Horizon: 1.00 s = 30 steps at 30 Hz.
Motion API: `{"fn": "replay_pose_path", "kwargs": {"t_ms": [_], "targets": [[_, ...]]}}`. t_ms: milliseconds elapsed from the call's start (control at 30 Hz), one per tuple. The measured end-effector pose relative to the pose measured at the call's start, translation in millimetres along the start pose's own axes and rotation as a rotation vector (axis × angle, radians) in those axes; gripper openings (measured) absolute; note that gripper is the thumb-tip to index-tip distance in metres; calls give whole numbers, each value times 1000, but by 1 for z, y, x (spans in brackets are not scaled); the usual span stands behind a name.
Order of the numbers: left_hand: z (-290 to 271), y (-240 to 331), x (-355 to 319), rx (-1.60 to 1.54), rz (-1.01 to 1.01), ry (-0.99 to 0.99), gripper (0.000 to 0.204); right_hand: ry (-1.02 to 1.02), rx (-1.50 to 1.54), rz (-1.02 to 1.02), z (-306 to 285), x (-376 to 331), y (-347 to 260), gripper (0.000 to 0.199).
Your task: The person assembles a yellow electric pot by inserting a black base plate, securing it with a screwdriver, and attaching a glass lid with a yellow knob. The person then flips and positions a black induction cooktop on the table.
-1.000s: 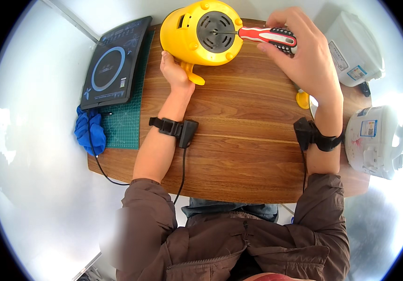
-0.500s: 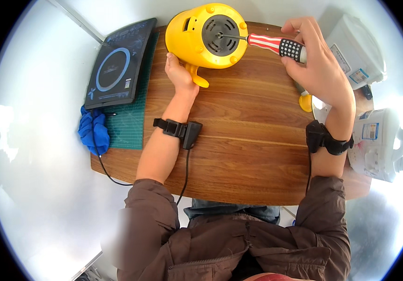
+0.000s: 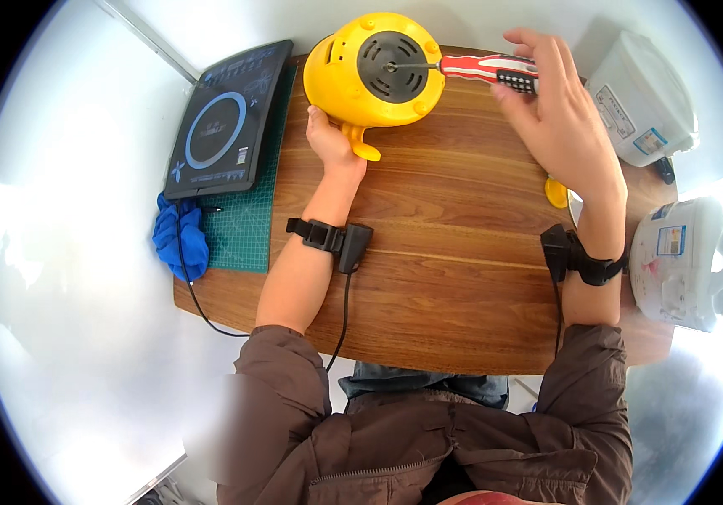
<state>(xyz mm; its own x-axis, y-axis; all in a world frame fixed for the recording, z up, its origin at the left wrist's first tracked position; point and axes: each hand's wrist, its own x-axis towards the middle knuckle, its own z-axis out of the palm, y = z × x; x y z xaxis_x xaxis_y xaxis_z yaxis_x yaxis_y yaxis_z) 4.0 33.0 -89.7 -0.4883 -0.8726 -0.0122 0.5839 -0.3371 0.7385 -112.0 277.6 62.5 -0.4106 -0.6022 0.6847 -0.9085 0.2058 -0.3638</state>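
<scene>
A yellow appliance with a curved handle lies tipped, its underside facing me. A dark grey round vented plate sits in that underside, with small yellow feet around it. My left hand grips the appliance from below, beside the handle; part of its fingers is hidden behind the body. In my right hand is a screwdriver with a red, white and black patterned handle, held between thumb and fingers. Its shaft runs leftward, and the tip meets the plate's middle.
Left, a black induction cooker rests on a green cutting mat, beside a bunched blue cloth. Two white containers stand right. A yellow round piece lies near my right wrist on the wooden table.
The screwdriver has turned in my right hand; a different side of its handle pattern shows, and my fingers have shifted round it. The whole view has moved slightly.
</scene>
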Motion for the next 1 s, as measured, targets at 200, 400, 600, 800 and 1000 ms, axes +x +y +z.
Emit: {"fn": "replay_pose_path", "kwargs": {"t_ms": [200,400,600,800,1000], "targets": [[-10,-3,9,77,38,-45,46,-91,-76,1,-4,4,-8,32],[2,5,-2,13,24,-9,40,-64,-51,88,-1,4,-6,28],[-2,2,3,82,99,-47,39,12,-4,-138,1,4,12,29],[3,5,-8,207,145,-70,38,-114,-78,252,-11,7,-1,26],[5,8,-2,81,63,-8,41,-53,102,28,-7,1,5,25]]}}
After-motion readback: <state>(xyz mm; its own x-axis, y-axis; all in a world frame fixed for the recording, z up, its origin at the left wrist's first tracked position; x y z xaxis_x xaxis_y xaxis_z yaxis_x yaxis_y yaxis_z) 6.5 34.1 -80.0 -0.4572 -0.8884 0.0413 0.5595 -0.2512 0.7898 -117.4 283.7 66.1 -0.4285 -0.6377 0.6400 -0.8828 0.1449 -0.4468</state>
